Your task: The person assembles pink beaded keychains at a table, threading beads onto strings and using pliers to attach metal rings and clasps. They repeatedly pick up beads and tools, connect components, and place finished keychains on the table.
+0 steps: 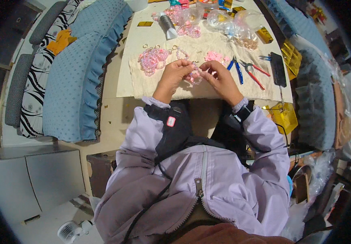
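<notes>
Over the near part of the cloth (240, 91) my two hands meet at a small pink beaded strand (194, 78). My left hand (174, 77) is closed, pinching the strand between thumb and fingers. My right hand (221, 79) is closed too, its fingertips pressed together at the strand's right side; what they pinch is too small to make out. Left of them lies a heap of pink beaded strands (152, 62) with gold-coloured rings along its far side. Another beaded strand (179, 53) with a ring lies just beyond my left hand. Loose pink pieces (216, 57) lie beyond my right hand.
Blue-handled pliers (239, 73) and red-handled pliers (255, 75) lie right of my hands, beside a black phone (278, 69). Farther back are a dark thread spool (167, 25), clear plastic bags (224, 22) and more pink beads (189, 29). A yellow basket (285, 118) stands below the table's right edge.
</notes>
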`<state>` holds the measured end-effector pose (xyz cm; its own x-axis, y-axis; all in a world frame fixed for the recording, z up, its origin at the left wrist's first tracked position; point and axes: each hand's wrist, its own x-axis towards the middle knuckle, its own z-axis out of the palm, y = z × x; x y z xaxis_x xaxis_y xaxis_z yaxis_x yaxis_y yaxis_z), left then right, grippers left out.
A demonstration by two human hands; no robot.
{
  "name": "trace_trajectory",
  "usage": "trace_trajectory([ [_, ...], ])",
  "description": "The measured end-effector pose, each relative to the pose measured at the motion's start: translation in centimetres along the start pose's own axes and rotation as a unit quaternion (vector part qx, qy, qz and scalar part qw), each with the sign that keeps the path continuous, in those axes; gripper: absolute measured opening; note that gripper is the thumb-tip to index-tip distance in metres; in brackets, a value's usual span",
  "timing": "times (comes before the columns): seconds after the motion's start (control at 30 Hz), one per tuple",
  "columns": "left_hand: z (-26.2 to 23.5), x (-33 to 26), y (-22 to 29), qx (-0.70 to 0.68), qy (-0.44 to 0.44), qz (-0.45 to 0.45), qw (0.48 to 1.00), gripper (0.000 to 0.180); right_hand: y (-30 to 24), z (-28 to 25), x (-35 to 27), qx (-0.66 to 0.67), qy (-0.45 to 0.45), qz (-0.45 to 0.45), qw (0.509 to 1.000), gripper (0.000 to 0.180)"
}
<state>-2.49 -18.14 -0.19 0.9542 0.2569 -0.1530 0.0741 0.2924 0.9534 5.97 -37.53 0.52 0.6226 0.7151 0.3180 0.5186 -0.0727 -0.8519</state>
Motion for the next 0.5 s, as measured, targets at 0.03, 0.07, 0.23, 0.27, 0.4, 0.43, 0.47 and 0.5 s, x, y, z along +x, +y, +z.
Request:
trace_trajectory([
  [0.03, 0.4, 0.0, 0.0, -0.005, 0.016, 0.005, 1.0, 0.016, -0.5, 0.3, -0.2, -0.016, 0.028, -0.029, 0.999, 0.03],
  [0.07, 0.8, -0.1, -0.1, -0.01, 0.032, 0.009, 0.999, 0.016, -0.9, 0.7, -0.2, -0.027, 0.04, -0.027, 0.998, 0.031],
  [0.23, 2.7, -1.2, 0.6, 0.002, 0.075, 0.047, 0.996, 0.026, -1.5, 1.9, 0.3, 0.016, 0.072, -0.044, 0.996, 0.035],
  [0.27, 3.1, -1.5, 0.8, 0.028, 0.079, 0.049, 0.995, 0.028, -1.3, 2.0, 0.3, 0.043, 0.075, -0.042, 0.995, 0.035],
  [0.4, 4.5, -2.5, 1.2, 0.043, 0.065, 0.048, 0.996, 0.034, 0.0, 2.2, 0.5, 0.138, 0.093, 0.038, 0.985, 0.027],
  [0.43, 4.4, -2.7, 1.2, 0.073, 0.062, 0.045, 0.994, 0.035, 0.3, 2.1, 0.5, 0.182, 0.092, 0.066, 0.977, 0.025],
  [0.47, 4.2, -2.8, 1.2, 0.103, 0.058, 0.042, 0.992, 0.035, 0.6, 1.9, 0.5, 0.222, 0.093, 0.108, 0.965, 0.023],
  [0.5, 3.8, -2.8, 1.1, 0.12, 0.047, 0.06, 0.99, 0.036, 0.7, 1.7, 0.4, 0.281, 0.073, 0.121, 0.949, 0.021],
])
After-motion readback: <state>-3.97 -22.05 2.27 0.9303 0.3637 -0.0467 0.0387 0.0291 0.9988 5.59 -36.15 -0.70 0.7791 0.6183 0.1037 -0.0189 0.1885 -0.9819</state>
